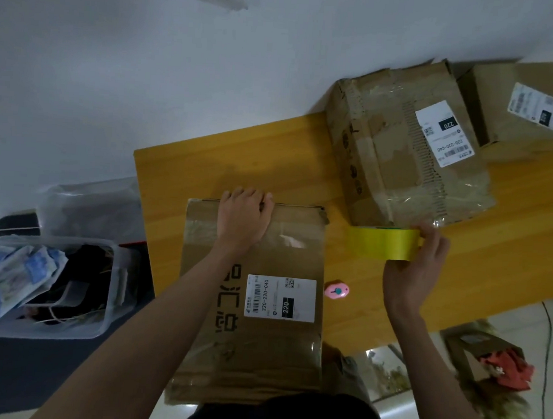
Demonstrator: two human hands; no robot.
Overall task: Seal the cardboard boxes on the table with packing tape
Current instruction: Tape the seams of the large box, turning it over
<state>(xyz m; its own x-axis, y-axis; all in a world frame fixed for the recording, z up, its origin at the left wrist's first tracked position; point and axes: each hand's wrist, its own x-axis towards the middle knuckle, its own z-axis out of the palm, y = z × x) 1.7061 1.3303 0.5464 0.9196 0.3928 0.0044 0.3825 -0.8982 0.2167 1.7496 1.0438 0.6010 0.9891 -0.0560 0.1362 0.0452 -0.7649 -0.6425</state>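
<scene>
Cardboard box nearest the viewer (253,305) lies flat on the near-left part of a yellow wooden desk (239,155), its near end reaching past the desk's edge toward the person. A white shipping label (280,298) with a barcode and "220" sits on its top, with glossy clear tape across the surface. The left hand (244,218) rests palm-down on the far end of this box, fingers straight and curving slightly over the far edge — pressing, not gripping. To the right, the right hand (422,267) grips a roll of yellow packing tape (384,242), fingers curled over its right side; whether the roll touches the desk cannot be told. A small pink oval cutter (337,290) lies on the desk just beside the box's right edge.

Farther back on the right stands a second box (399,145), worn and partly wrapped in clear tape, with its own white label. A third box (527,105) sits just behind it at the far right. Left of the desk, on the floor, is a clear plastic bin (53,286) holding packets and dark items.
</scene>
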